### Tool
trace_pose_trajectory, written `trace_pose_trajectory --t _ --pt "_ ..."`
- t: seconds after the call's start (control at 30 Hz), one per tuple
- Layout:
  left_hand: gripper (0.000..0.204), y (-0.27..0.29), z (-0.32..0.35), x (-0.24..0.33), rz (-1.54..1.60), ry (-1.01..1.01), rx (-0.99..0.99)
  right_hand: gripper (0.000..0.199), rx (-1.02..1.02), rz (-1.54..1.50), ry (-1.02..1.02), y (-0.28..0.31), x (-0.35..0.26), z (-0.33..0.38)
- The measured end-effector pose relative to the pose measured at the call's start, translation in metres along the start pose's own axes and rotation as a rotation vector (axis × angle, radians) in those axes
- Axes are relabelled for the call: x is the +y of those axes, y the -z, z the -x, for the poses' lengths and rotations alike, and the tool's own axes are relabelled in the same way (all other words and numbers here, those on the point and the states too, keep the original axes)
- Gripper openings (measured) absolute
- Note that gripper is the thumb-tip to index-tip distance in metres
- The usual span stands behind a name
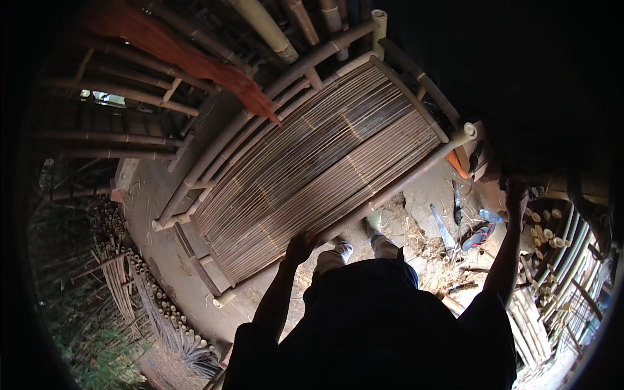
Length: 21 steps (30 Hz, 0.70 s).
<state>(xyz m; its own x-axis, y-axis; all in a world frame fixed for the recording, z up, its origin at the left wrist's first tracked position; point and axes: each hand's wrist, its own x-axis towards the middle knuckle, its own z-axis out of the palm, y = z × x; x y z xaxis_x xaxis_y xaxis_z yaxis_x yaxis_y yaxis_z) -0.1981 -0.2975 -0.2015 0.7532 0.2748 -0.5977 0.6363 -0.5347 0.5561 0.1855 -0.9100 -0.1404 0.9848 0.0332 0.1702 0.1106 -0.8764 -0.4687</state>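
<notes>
A long bamboo bench (351, 170) with a slatted seat stretches across the middle in front of me. My left hand (303, 247) is closed at its near edge, round the thick front bamboo rail (351, 219). Out to the right, my right hand (517, 196) is raised and looks closed beside a dark object (535, 192); shadow hides what its fingers hold. Below the bench's right end, a saw blade (442, 227) lies on the ground next to a dark-and-red sandal (478, 237).
Bamboo poles (260, 26) stand and lean behind the bench, with a red cloth (214, 65) over some. Cut bamboo is stacked at the left (162, 305) and right (549, 231). Scraps litter the dirt floor (416, 224) by my feet. A clear plastic bottle (489, 216) lies near the sandal.
</notes>
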Motion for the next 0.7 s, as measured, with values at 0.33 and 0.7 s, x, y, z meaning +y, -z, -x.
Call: trace_pose_trajectory --t 0.33,0.7 --pt "0.043 0.05 0.007 -0.18 0.215 0.177 0.201 0.031 -0.429 0.604 0.024 -0.167 0.004 0.122" --pt "0.077 0.298 -0.155 -0.287 -0.423 0.182 0.749 0.056 -1.02 0.133 0.36 -0.413 -0.406 0.216"
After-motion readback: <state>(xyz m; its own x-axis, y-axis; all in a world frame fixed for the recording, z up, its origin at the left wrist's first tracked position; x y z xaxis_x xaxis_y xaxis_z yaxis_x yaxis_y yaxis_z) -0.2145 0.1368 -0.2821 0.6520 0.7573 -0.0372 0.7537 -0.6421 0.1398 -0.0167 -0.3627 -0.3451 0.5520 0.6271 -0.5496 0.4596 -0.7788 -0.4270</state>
